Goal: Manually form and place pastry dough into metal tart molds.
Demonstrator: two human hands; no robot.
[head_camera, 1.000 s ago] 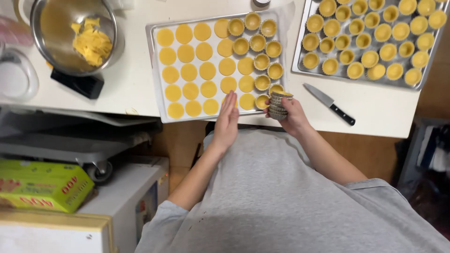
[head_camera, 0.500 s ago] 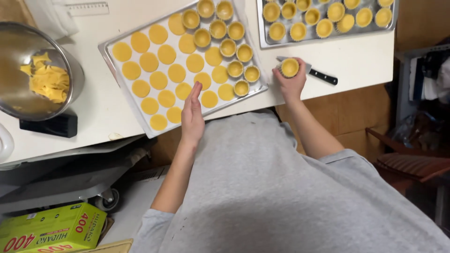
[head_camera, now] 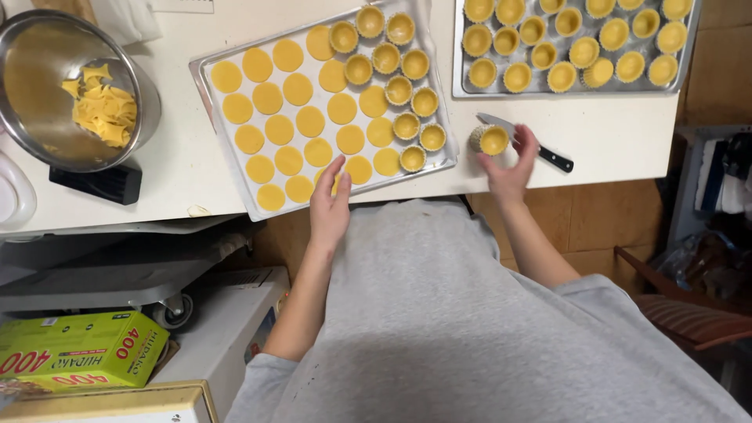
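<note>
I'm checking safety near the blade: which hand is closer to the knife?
The right hand: it lies over the knife, holding a tart shell. The left hand is apart, on the dough-disc tray.

Bright, even overhead light; sharp.

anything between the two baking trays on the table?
Head view: the right hand holding a lined tart tin, with a knife behind it, lies below the gap between the near tray and far tray.

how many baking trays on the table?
2: one baking tray with flat dough rounds before the left hand, a second tray of tart shells top right, partly cropped. None seems hidden.
</note>
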